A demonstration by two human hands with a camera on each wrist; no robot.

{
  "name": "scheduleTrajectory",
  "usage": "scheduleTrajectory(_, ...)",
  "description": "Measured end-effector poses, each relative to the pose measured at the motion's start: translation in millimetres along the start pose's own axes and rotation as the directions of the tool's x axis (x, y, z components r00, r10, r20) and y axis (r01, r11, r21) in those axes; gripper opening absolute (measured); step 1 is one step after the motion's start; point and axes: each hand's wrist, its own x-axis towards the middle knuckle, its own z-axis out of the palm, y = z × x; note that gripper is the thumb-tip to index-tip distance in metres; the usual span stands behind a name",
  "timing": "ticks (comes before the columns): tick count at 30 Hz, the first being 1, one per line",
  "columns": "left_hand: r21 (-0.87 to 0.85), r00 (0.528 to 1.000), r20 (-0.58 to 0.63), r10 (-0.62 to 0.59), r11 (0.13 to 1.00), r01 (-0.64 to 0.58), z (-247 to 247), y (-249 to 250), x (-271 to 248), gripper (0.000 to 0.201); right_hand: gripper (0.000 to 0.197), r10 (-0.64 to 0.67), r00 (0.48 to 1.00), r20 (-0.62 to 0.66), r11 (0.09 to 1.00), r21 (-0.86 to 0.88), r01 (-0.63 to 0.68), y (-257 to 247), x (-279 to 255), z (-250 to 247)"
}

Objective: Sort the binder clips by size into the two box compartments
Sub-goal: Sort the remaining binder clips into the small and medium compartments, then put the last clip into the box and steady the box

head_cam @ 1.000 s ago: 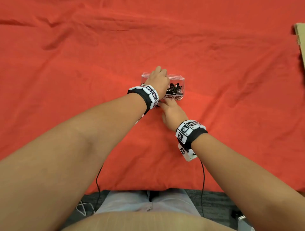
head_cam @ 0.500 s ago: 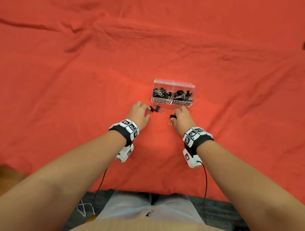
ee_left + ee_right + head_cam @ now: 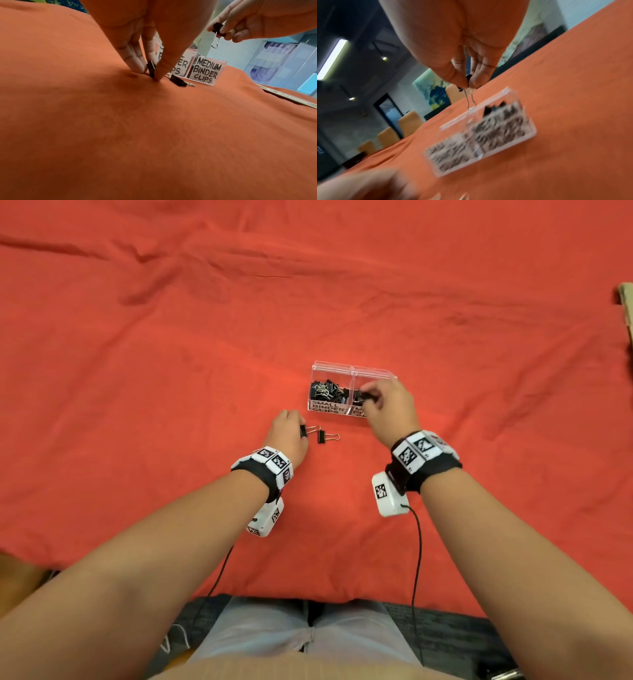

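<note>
A clear two-compartment box (image 3: 352, 368) stands on the red cloth, labelled small binder clips on the left and medium binder clips (image 3: 205, 71) on the right. Both compartments hold black clips. My right hand (image 3: 370, 398) hovers over the medium compartment and pinches a black binder clip (image 3: 217, 29) with its wire handles hanging down (image 3: 471, 100). My left hand (image 3: 301, 430) is down on the cloth, thumb and fingers pinching a small black clip (image 3: 151, 68). Another black clip (image 3: 323, 437) lies loose on the cloth just right of it (image 3: 177, 82).
The red cloth (image 3: 171, 371) covers the whole table, with wrinkles at the far left. A cardboard edge (image 3: 627, 309) shows at the far right. Cables run from both wrist cameras toward my lap. The table's near edge is just in front of my legs.
My right hand lifted its clip off the cloth and carried it forward over the medium compartment. My left hand closed its thumb and fingers on one of the two clips lying before the box.
</note>
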Motion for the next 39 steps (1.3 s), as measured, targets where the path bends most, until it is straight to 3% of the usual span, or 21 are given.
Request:
scheduleTrajectory(3,-0.055,0.999,0.007,0.036,0.998,-0.035,-2.0,-6.7,-2.5,0.027,0.029,0.049,0.993,-0.111,0.998,-0.040,-0.053,10.9,22.7,-21.5)
scheduleTrajectory(6,-0.096,0.995,0.030,0.096,0.991,-0.093,-10.7,-4.8,-6.1,0.025,0.033,0.028,0.996,-0.080,0.991,-0.125,-0.038,20.6,36.2,-20.8)
scheduleTrajectory(10,-0.170,0.974,-0.001,0.227,0.960,-0.223,-29.5,11.6,-5.2,0.024,0.036,0.003,0.998,0.065,0.965,-0.263,0.014,33.1,37.6,-7.1)
scheduleTrajectory(14,-0.178,0.947,-0.092,0.306,0.931,-0.318,-49.3,31.5,16.5,0.026,0.034,-0.127,0.991,-0.042,0.960,-0.255,0.112,19.9,18.7,3.7)
scheduleTrajectory(16,-0.167,0.939,-0.127,0.321,0.926,-0.339,-54.5,42.5,31.3,0.027,0.028,-0.202,0.977,0.074,0.951,-0.223,0.213,9.7,-0.3,21.1)
scheduleTrajectory(19,-0.136,0.935,-0.123,0.332,0.928,-0.347,-53.0,59.7,51.2,0.023,0.030,-0.229,0.906,0.356,0.930,-0.195,0.312,0.9,-28.4,56.5)
scheduleTrajectory(22,-0.075,0.935,-0.054,0.352,0.932,-0.355,-43.2,75.2,63.6,0.020,0.042,-0.206,0.875,0.437,0.934,-0.179,0.310,4.9,-40.3,76.1)
scheduleTrajectory(26,0.033,0.927,0.044,0.372,0.927,-0.374,-27.6,92.9,67.9,0.023,0.039,-0.095,0.923,0.373,0.976,-0.149,0.160,17.1,-44.1,75.8)
scheduleTrajectory(29,0.087,0.928,0.042,0.371,0.924,-0.373,-21.2,99.6,69.9,0.028,0.032,-0.003,0.953,0.302,0.996,-0.088,0.032,28.0,-46.4,62.0)
scheduleTrajectory(33,0.127,0.918,0.041,0.394,0.910,-0.396,-18.6,104.0,73.8,0.024,0.018,0.059,0.997,0.045,0.996,0.066,-0.062,39.2,-38.2,22.6)
scheduleTrajectory(36,0.203,0.877,0.104,0.470,0.853,-0.481,-16.4,103.5,76.4,0.024,0.016,0.115,0.981,-0.158,0.975,0.204,-0.082,44.8,-21.5,-9.6)
scheduleTrajectory(39,0.330,0.841,0.139,0.523,0.776,-0.537,-13.7,103.0,80.4,0.020,0.017,0.126,0.969,-0.214,0.972,0.220,-0.078,45.7,-0.2,-24.9)
